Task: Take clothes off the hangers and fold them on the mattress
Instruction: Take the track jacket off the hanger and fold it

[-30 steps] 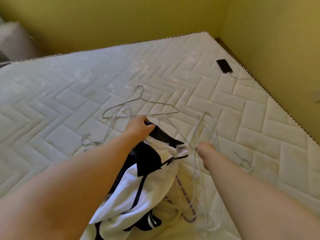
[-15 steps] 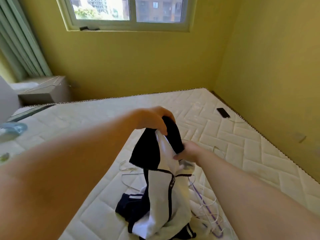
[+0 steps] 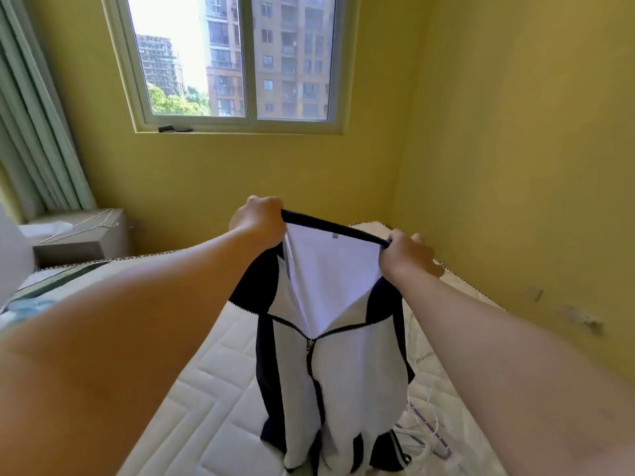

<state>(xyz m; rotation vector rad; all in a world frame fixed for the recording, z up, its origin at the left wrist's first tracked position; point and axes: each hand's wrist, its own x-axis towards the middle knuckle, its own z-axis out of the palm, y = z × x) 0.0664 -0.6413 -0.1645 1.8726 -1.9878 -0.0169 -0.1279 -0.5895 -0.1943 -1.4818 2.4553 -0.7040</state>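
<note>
Between left hand (image 3: pixel 263 219) and right hand (image 3: pixel 409 255) hangs jacket (image 3: pixel 347 365).

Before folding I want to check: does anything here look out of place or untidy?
Yes: thin white and purple hangers lie tangled on the white quilted mattress, beside the hem of the white and navy zip jacket, where they might snag it.
</note>
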